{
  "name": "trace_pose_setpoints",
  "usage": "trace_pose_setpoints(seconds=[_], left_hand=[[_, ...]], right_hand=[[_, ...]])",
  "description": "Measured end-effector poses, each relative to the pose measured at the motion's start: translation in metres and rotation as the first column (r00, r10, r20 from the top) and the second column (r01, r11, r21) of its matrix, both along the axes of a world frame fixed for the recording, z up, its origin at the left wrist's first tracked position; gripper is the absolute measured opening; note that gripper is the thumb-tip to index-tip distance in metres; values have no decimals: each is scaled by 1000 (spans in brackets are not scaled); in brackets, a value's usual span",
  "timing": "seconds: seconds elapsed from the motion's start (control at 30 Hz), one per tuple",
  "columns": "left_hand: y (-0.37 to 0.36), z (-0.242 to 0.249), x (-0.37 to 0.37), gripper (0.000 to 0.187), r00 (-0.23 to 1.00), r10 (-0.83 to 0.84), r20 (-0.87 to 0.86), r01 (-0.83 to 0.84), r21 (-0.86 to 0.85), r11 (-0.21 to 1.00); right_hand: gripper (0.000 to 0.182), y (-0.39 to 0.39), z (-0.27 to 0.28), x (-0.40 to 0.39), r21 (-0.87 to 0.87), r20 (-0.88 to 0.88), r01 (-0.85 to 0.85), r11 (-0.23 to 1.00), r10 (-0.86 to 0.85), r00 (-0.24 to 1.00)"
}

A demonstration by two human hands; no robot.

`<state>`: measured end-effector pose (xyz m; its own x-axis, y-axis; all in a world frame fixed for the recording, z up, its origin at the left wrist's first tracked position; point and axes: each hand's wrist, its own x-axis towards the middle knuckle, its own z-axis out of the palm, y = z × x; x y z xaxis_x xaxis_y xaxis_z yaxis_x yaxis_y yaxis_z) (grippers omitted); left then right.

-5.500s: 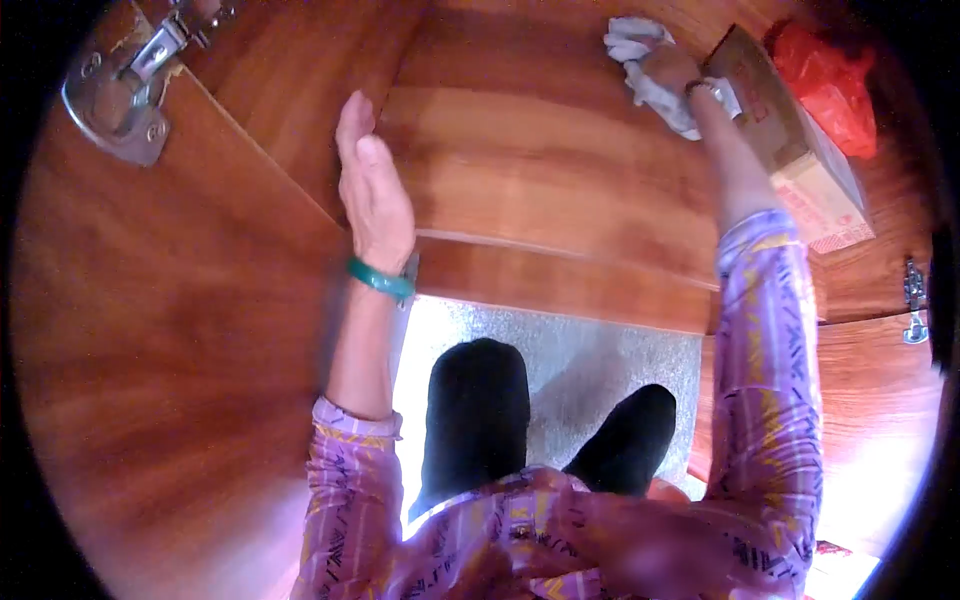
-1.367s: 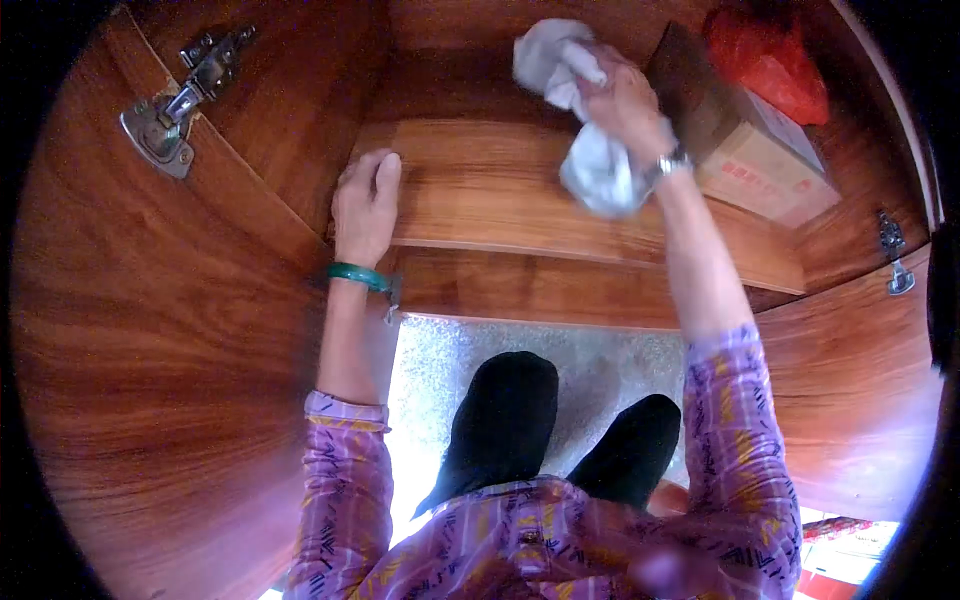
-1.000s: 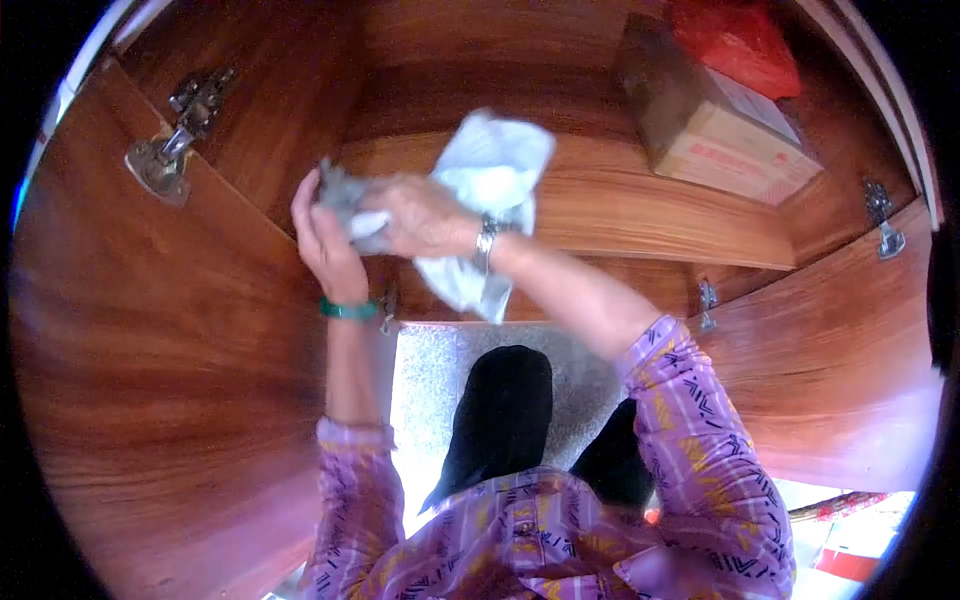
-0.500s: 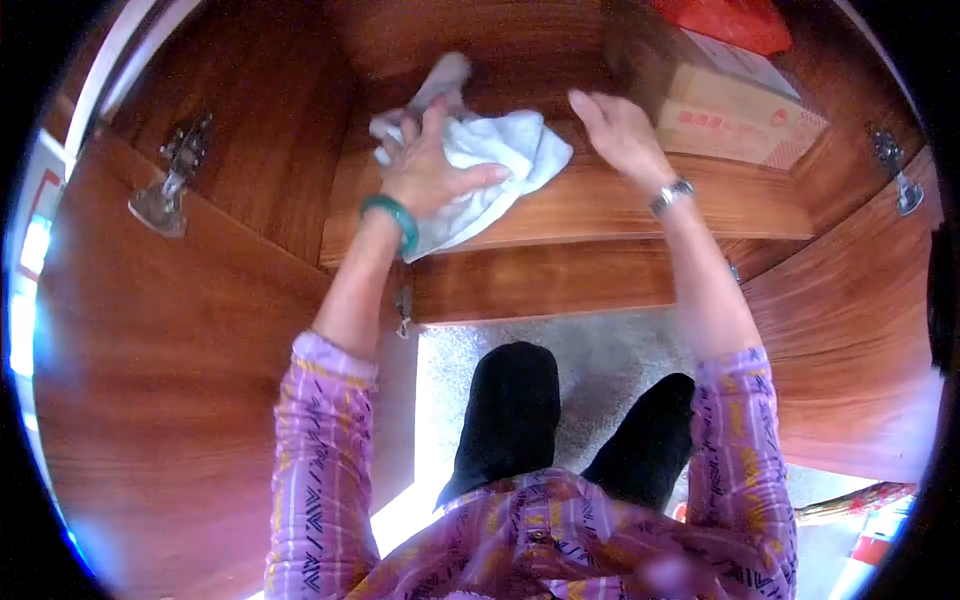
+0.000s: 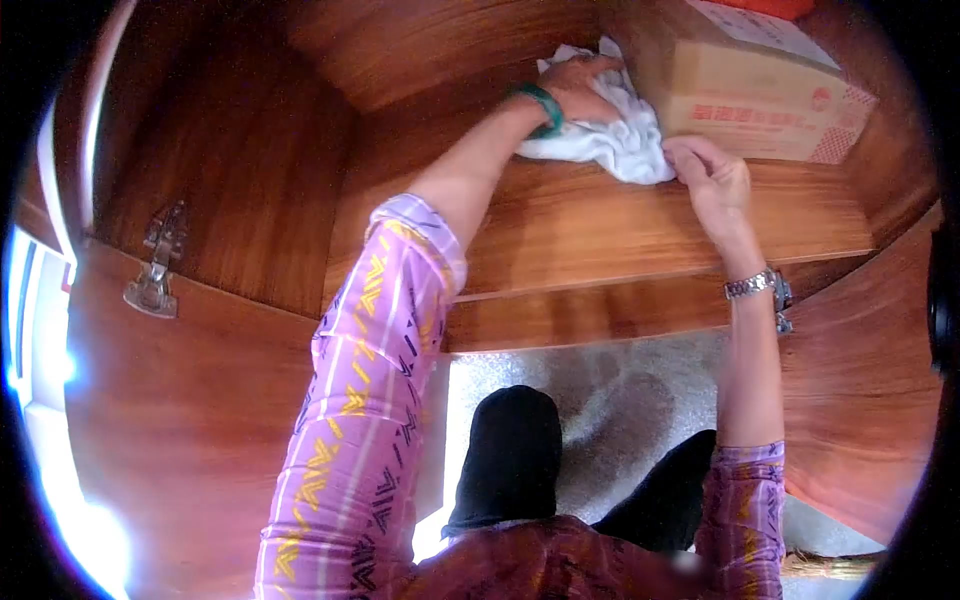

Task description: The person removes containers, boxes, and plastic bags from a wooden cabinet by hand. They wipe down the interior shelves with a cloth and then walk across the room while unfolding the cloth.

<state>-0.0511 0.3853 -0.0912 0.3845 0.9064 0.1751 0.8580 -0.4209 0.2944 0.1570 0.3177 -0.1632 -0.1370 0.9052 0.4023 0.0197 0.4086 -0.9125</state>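
A crumpled white cloth (image 5: pixel 628 140) lies on the wooden cabinet shelf (image 5: pixel 600 215), close to the left side of a cardboard box. My left hand (image 5: pixel 585 88), with a green bangle at its wrist, is on top of the cloth and grips it; folds partly hide its fingers. My right hand (image 5: pixel 712 180), wearing a metal watch, is closed in a pinch at the cloth's right edge, just in front of the box.
The cardboard box (image 5: pixel 755 100) with red print stands at the back right, something red (image 5: pixel 770 8) on top. Cabinet doors hang open on both sides, with a metal hinge (image 5: pixel 160 265) at the left. My knees are below the shelf's front edge.
My left hand has carried the cloth rightward and deeper along the shelf, toward the box. My right hand has moved right and its fingers have closed on the cloth's edge.
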Motion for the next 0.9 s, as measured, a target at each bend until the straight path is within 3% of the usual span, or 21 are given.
trace_pose_setpoints(seconds=[0.07, 0.2, 0.3, 0.37, 0.4, 0.43, 0.47, 0.53, 0.67, 0.77, 0.9], left_hand=[[22, -9, -30, 66, 1000, -7, -1, 7, -4, 1000], [76, -44, -151, 66, 947, 262, 186, -271, 24, 962], [65, -41, -208, 62, 902, 419, -98, -395, 199, 897], [26, -31, -230, 60, 857, 498, -130, -453, 272, 849], [34, -45, -301, 60, 825, 497, -270, -398, 348, 849], [27, -48, -321, 60, 795, 502, -340, -369, 384, 846], [9, -37, -315, 60, 760, 507, -407, -337, 420, 843], [-49, -12, -285, 63, 543, 792, -278, -776, 193, 600], [-87, 2, -235, 61, 549, 787, -282, -769, 197, 607], [-141, -1, -216, 52, 552, 785, -280, -775, 177, 607], [-238, -18, -197, 50, 463, 830, -310, -834, 167, 527]], right_hand=[[17, 2, -2, 0, -43, -21, -18, 999, 17, 1000], [15, -2, 5, -2, -25, -17, -3, 1000, 2, 1000], [15, -3, 10, -6, -18, 5, 10, 1000, -10, 1000], [16, -1, 9, -3, 23, 52, 24, 999, -25, 998], [16, 1, 5, -4, 45, 55, 41, 998, -44, 998], [16, 1, 4, -6, 69, 56, 52, 996, -56, 997], [17, -1, 8, -6, 33, 84, 50, 998, -53, 995], [18, -5, 15, -8, 65, 137, 62, 996, -70, 988], [20, 1, 9, -10, 209, 157, 79, 975, -114, 981], [22, -3, 5, -11, 107, 144, 19, 994, -34, 989], [21, -1, -6, -26, 99, 197, 5, 995, -24, 980]])
